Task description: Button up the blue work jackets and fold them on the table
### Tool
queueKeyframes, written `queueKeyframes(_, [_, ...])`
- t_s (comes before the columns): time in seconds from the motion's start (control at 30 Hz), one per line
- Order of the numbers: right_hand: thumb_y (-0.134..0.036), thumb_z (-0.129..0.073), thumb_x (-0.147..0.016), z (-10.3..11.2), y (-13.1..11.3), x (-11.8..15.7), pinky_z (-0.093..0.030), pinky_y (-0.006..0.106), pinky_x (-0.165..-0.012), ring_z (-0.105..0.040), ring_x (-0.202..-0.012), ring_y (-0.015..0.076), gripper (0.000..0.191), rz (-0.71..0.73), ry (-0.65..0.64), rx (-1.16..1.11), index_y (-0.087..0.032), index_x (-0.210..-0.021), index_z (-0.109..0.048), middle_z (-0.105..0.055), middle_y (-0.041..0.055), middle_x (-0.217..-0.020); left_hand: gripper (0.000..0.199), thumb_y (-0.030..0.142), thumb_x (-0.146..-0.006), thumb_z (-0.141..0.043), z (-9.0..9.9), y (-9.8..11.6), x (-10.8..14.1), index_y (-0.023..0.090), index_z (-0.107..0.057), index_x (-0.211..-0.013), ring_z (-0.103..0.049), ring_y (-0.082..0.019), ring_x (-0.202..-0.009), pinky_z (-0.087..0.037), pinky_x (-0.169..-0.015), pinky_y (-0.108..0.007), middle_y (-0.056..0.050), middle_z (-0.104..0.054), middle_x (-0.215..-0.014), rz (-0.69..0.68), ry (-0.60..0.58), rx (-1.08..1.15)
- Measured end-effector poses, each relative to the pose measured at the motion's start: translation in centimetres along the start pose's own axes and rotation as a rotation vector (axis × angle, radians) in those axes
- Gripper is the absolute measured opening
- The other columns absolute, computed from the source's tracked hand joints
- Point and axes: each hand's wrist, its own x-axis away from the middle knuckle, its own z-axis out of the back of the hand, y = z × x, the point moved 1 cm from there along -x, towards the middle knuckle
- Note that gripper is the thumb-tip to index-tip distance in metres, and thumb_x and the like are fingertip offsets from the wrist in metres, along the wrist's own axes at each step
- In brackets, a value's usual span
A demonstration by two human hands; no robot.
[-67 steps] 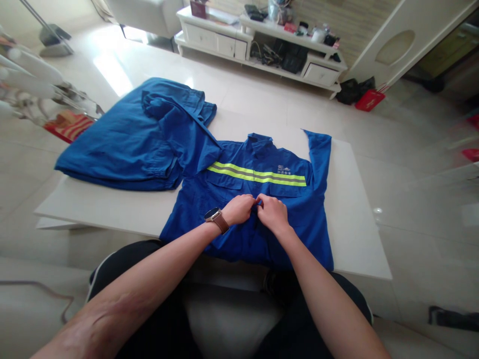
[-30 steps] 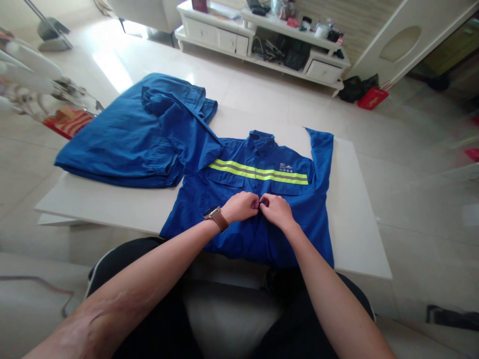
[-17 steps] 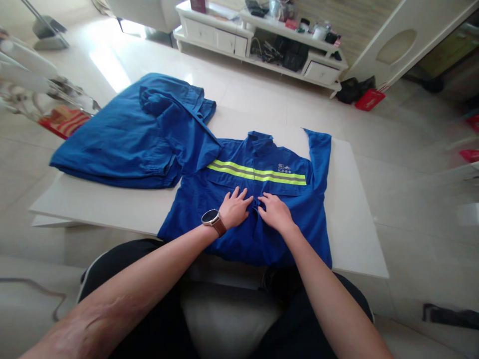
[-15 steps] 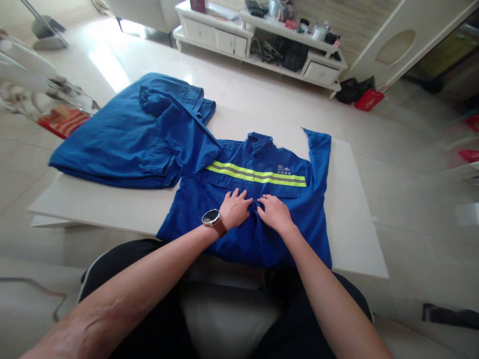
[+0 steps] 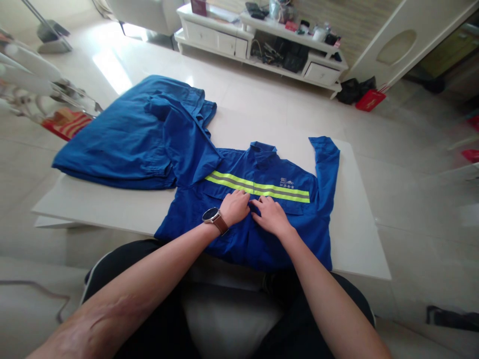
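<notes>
1. At the middle of the chest of the blue jacket point(image 5: 269, 244), curled with fingers bent down: left hand point(image 5: 235, 207). Cannot tell about any pinch on the cloth.
2. Just beside, half curled, with a small gap between thumb and forefinger: right hand point(image 5: 271, 215). Touching the jacket too; cannot tell about any cloth held there.
3. Blocked from sight by both hands: part of the front closure. Just beyond the fingers, across the chest: yellow and grey stripe point(image 5: 279, 192).
4. On the left wrist: brown-strapped watch point(image 5: 212, 216).
5. Laid front up on the white table point(image 5: 359, 214), with near end at the edge by black-clad legs point(image 5: 130, 269): the jacket. Bent upward at right: one sleeve point(image 5: 326, 167). Lying over the heap of blue clothing point(image 5: 108, 142) at left, in the way on that side: the other sleeve point(image 5: 189, 142).
6. Farther off, on the floor: white cabinet point(image 5: 215, 40), red bag point(image 5: 370, 99), dustpan point(image 5: 54, 37).
7. Compared with half a second ago: jacket drawn nearer the body, stripe closer to the fingertips, left fingers curled instead of spread, right sleeve shifted along.
</notes>
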Motion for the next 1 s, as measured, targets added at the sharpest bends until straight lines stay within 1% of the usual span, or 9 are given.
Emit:
queueKeyframes(0.1, [-0.036,-0.056,-0.098,0.1,-0.1,-0.1,-0.046,0.038,-0.092,-0.057,-0.114,0.0271,0.024,-0.048,0.01,0.038,-0.023,-0.114,-0.069,-0.068,0.011,-0.119,0.022,0.022,-0.093,-0.053,-0.1,-0.1,-0.1,0.016,-0.068,-0.108,-0.061,-0.027,-0.109,-0.051,-0.09,-0.036,-0.013,-0.067,-0.112,-0.014,0.005,-0.012])
queueKeyframes(0.23, [-0.029,-0.054,-0.099,0.0,0.5,-0.6,-0.044,0.035,-0.092,-0.059,-0.106,0.0243,0.018,-0.118,0.082,-0.011,-0.021,-0.095,-0.069,-0.071,0.0093,-0.107,0.023,0.023,-0.093,-0.054,-0.3,0.0,-0.1,0.017,-0.069,-0.11,-0.061,-0.026,-0.108,-0.051,-0.089,-0.036,-0.012,-0.066,-0.111,-0.016,0.002,-0.024])
queueKeyframes(0.33, [-0.02,-0.056,-0.094,-0.2,1.0,-0.7,-0.044,0.032,-0.088,-0.061,-0.103,0.0229,0.011,-0.127,0.121,-0.049,-0.021,-0.096,-0.066,-0.072,0.0071,-0.104,0.031,0.021,-0.091,-0.054,-0.2,0.2,0.0,0.02,-0.068,-0.119,-0.06,-0.026,-0.111,-0.052,-0.089,-0.037,-0.011,-0.065,-0.117,-0.039,-0.003,-0.02])
queueKeyframes(0.5, [-0.013,-0.054,-0.09,-0.2,1.3,-0.6,-0.043,0.031,-0.08,-0.064,-0.098,0.0224,0.022,-0.19,0.123,-0.069,-0.023,-0.107,-0.064,-0.072,0.0059,-0.102,0.048,0.019,-0.088,-0.056,0.0,0.4,0.3,0.027,-0.062,-0.135,-0.055,-0.029,-0.118,-0.053,-0.088,-0.041,-0.01,-0.061,-0.132,-0.105,-0.026,-0.013])
queueKeyframes(0.6, [-0.014,-0.054,-0.089,-0.2,1.4,-0.7,-0.042,0.03,-0.076,-0.066,-0.093,0.0221,0.025,-0.243,0.105,-0.086,-0.024,-0.109,-0.065,-0.073,0.0045,-0.098,0.048,0.02,-0.088,-0.055,-0.1,0.4,0.3,0.026,-0.062,-0.136,-0.055,-0.03,-0.118,-0.053,-0.088,-0.043,-0.01,-0.061,-0.132,-0.112,-0.026,-0.024])
queueKeyframes(0.7, [-0.017,-0.056,-0.089,-0.4,1.6,-0.9,-0.044,0.03,-0.077,-0.067,-0.094,0.022,0.023,-0.264,0.106,-0.1,-0.024,-0.109,-0.067,-0.074,0.0048,-0.099,0.044,0.022,-0.089,-0.056,-0.2,0.4,0.2,0.025,-0.065,-0.132,-0.055,-0.03,-0.117,-0.053,-0.087,-0.042,-0.01,-0.062,-0.131,-0.112,-0.033,-0.029])
queueKeyframes(0.8, [-0.019,-0.057,-0.09,-0.7,1.7,-0.9,-0.044,0.03,-0.081,-0.067,-0.098,0.022,0.02,-0.238,0.1,-0.113,-0.023,-0.103,-0.071,-0.075,0.006,-0.104,0.037,0.024,-0.09,-0.056,-0.3,0.4,0.1,0.024,-0.067,-0.125,-0.055,-0.03,-0.116,-0.053,-0.087,-0.042,-0.011,-0.063,-0.128,-0.109,-0.032,-0.03])
queueKeyframes(0.87, [-0.018,-0.057,-0.088,-0.8,1.7,-1.0,-0.044,0.03,-0.079,-0.067,-0.095,0.0216,0.019,-0.217,0.102,-0.14,-0.024,-0.096,-0.073,-0.075,0.0057,-0.103,0.033,0.026,-0.091,-0.057,-0.3,0.4,0.0,0.023,-0.067,-0.121,-0.057,-0.03,-0.115,-0.053,-0.086,-0.041,-0.01,-0.064,-0.125,-0.102,-0.023,-0.029])
queueKeyframes(1.0, [-0.016,-0.057,-0.08,-0.8,1.5,-1.4,-0.041,0.03,-0.072,-0.062,-0.082,0.0207,0.011,-0.134,0.184,-0.254,-0.022,-0.075,-0.065,-0.071,0.0042,-0.084,0.029,0.035,-0.093,-0.059,-0.1,0.5,0.0,0.02,-0.063,-0.117,-0.061,-0.029,-0.111,-0.053,-0.083,-0.039,-0.011,-0.064,-0.123,-0.075,-0.002,-0.019])
